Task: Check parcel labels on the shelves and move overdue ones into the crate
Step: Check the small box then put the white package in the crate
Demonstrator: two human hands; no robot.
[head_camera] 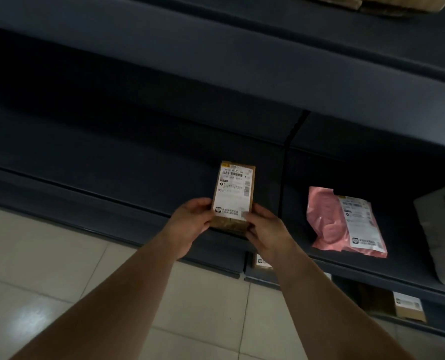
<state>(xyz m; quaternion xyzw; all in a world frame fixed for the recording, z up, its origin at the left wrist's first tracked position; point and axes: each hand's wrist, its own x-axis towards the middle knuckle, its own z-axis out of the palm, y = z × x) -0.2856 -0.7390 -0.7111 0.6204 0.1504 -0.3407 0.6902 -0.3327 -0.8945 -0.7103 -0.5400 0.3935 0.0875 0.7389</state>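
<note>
A small brown cardboard parcel with a white shipping label facing me is held over the front edge of the dark shelf. My left hand grips its lower left corner and my right hand grips its lower right corner. To the right, a pink plastic mailer with a white label lies flat on the same shelf level. No crate is in view.
A grey-white soft parcel lies at the far right of the shelf. Lower shelves hold a small labelled box and another partly hidden box. Cardboard boxes sit on the top shelf. Beige floor tiles lie below left.
</note>
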